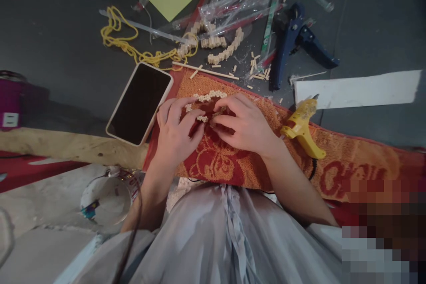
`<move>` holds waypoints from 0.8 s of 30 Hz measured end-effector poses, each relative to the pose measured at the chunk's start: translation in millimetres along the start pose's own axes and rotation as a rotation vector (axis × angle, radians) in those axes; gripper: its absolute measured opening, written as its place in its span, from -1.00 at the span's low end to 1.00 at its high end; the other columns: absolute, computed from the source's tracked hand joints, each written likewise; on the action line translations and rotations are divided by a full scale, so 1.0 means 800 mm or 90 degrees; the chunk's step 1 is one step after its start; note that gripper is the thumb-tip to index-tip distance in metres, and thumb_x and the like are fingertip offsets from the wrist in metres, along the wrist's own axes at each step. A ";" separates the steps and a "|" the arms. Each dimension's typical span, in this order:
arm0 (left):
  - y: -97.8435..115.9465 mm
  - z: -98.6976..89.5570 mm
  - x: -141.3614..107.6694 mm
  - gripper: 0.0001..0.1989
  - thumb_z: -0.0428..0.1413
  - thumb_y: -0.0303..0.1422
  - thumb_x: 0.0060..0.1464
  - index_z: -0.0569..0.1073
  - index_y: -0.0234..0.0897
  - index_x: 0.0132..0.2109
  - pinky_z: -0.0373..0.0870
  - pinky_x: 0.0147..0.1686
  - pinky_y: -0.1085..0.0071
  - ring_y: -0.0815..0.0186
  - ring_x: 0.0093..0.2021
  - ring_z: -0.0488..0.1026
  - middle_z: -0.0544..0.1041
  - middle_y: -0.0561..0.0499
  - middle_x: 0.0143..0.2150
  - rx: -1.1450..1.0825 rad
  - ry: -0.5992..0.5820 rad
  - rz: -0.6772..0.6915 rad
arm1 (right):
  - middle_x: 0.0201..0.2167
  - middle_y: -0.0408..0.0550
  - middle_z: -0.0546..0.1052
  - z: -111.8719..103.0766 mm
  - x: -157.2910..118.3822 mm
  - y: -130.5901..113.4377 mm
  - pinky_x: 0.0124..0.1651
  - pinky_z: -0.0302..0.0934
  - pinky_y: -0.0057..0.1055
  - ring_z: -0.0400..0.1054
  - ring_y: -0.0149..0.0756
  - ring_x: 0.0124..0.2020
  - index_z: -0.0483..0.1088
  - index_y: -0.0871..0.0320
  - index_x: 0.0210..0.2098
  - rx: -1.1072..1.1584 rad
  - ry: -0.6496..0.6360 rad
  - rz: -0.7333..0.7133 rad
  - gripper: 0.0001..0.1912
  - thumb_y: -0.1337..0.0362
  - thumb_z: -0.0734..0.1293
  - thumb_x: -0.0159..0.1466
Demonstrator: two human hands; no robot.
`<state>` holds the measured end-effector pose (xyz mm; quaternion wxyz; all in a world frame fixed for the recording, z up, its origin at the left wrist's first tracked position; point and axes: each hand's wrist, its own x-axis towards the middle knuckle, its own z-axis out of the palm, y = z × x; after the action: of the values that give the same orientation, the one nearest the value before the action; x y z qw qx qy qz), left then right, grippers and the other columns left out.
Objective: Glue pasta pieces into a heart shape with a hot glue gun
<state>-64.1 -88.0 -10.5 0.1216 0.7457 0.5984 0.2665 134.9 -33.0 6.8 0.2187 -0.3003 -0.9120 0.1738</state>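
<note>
A curved strip of short cream stick pieces (pixel 211 95) lies on the orange and red towel (pixel 216 159), between my hands. My left hand (pixel 176 131) has its thumb and fingers closed around one end of this strip, where a small cluster of pieces (pixel 202 119) shows by the fingertips. Opposite it, my right hand (pixel 248 126) is bent in a pinch, its fingertips close to that cluster. Whatever it pinches is too dark and small to name. To its right rests a yellow glue gun (pixel 301 124).
Farther back are more curved stick strips (pixel 226 51), loose cut pieces (pixel 259 71), a blue cutter (pixel 281 53), yellow cord (pixel 120 37) and clear plastic wrappers (pixel 239 0). A phone (pixel 140 104) lies left, a white strip (pixel 359 90) right. Below left stands a clear tub (pixel 109 199).
</note>
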 end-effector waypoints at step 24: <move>-0.005 0.004 0.007 -0.81 0.17 -0.35 0.06 0.50 -0.12 -0.13 0.14 0.23 -0.04 0.02 0.16 0.32 0.42 -0.11 0.11 -0.015 0.030 0.016 | -0.22 0.14 0.53 -0.097 -0.174 -0.007 -0.12 0.26 -0.13 0.40 0.04 -0.16 0.40 0.19 0.05 -0.307 -0.021 0.567 -0.55 0.04 0.29 0.28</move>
<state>-64.8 -81.1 -13.2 0.1133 0.7451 0.5886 0.2925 272.1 -109.8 34.0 0.0332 -0.6992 -0.7130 0.0395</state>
